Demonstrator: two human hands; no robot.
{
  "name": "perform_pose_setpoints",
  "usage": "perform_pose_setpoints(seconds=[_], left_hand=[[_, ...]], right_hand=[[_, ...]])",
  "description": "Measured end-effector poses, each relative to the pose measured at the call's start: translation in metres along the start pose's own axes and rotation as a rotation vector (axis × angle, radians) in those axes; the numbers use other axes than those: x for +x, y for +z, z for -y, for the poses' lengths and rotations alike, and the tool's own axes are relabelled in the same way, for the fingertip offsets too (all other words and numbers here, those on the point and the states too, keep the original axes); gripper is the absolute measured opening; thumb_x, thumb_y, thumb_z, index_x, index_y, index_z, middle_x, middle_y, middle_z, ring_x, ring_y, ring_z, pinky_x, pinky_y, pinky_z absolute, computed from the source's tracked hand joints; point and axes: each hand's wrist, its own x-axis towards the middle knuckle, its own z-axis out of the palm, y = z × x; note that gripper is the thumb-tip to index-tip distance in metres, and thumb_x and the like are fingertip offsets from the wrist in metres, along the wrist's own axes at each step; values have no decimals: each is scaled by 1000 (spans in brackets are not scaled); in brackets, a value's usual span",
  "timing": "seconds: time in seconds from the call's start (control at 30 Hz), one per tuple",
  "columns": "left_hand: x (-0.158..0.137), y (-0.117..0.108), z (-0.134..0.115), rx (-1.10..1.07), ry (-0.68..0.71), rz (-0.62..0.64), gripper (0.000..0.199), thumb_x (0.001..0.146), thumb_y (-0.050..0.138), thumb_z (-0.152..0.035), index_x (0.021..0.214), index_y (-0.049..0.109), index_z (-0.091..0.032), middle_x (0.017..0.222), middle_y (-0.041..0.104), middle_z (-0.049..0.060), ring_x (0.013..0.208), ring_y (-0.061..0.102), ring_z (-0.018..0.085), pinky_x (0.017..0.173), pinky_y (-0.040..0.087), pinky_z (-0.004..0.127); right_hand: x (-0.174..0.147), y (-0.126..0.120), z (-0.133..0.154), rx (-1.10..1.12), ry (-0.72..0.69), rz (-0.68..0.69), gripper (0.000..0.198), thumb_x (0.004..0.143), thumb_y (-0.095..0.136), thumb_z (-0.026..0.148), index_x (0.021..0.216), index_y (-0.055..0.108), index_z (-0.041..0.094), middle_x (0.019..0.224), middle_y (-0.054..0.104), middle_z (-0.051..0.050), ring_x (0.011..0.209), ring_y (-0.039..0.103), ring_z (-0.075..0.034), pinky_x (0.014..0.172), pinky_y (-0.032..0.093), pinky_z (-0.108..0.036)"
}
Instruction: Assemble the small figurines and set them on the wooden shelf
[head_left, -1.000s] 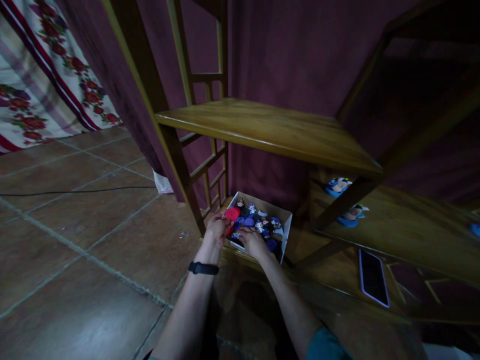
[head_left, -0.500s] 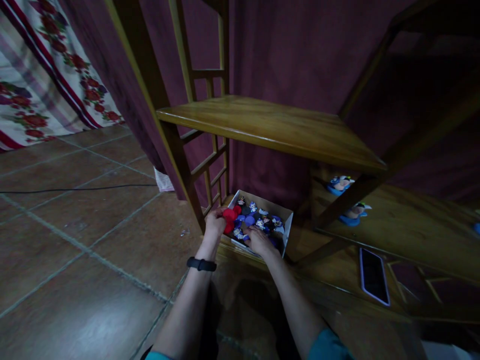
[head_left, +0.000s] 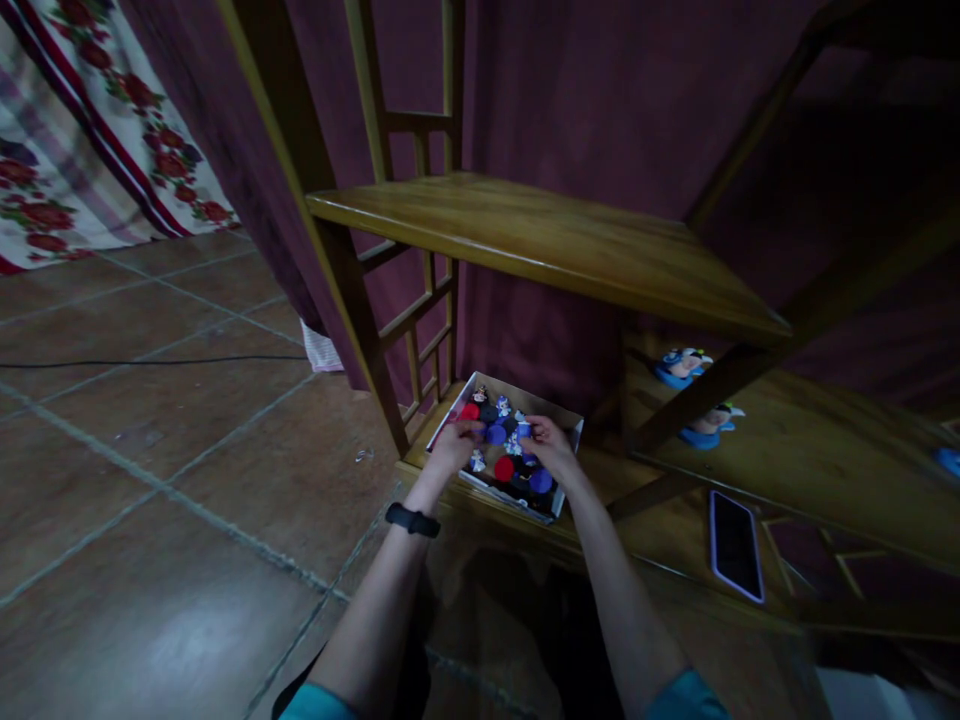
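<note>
A shallow white cardboard box [head_left: 578,432] sits on the bottom shelf, filled with small figurines and round discs. My left hand [head_left: 452,448] reaches over the box's left side, its fingers curled at a dark piece too dim to name. Over the right side is my right hand [head_left: 553,448], thumb and fingers bent around a small blue-and-white piece that they partly hide. Between the hands lie a blue disc [head_left: 496,434] and a white-and-blue figurine [head_left: 503,405]. Nearer the front edge are a red disc [head_left: 504,468], another blue disc [head_left: 541,481] and a figurine [head_left: 478,461].
A wooden shelf board [head_left: 525,225] overhangs the box, with a lattice side frame [head_left: 416,325] at its left. Two blue-based figures [head_left: 682,366] stand on the right-hand shelf. A phone [head_left: 736,545] lies on the lower ledge. A black cable [head_left: 150,363] crosses the tiled floor.
My right hand has moved right and slightly back within the box. The red pieces by my left hand are no longer bunched there; a red disc now lies near the box's front middle.
</note>
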Motion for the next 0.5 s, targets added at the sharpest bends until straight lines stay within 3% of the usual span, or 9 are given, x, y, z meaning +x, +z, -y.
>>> perform_pose_setpoints(seconds=[0.1, 0.17, 0.37, 0.5], left_hand=[[-12, 18, 1, 11, -58, 141, 20, 62, 68, -10, 82, 66, -14, 59, 61, 1, 51, 56, 11, 48, 41, 19], [-19, 28, 1, -46, -86, 165, 22, 63, 71, -14, 84, 65, -14, 62, 62, 2, 54, 58, 11, 51, 45, 20], [-22, 31, -4, -115, -10, 63, 28, 57, 75, -14, 81, 62, -14, 64, 61, -1, 51, 56, 9, 50, 45, 20], [-14, 15, -10, -117, 34, -86, 34, 54, 76, -13, 85, 63, -13, 61, 59, -1, 49, 53, 8, 49, 43, 20]], right_hand=[[-4, 4, 2, 72, -6, 25, 41, 61, 65, 25, 101, 55, 21, 76, 59, 3, 67, 57, -12, 63, 49, -25], [-8, 12, 3, 75, -45, 53, 40, 63, 63, 24, 102, 56, 21, 82, 61, 1, 74, 59, -13, 70, 50, -27], [-10, 20, 3, 40, -125, 99, 37, 75, 52, 25, 112, 56, 21, 98, 63, -3, 86, 61, -15, 78, 52, -31], [-2, 0, -1, -225, -160, -77, 32, 79, 46, 19, 109, 58, 21, 100, 65, -4, 91, 60, -15, 85, 48, -33]])
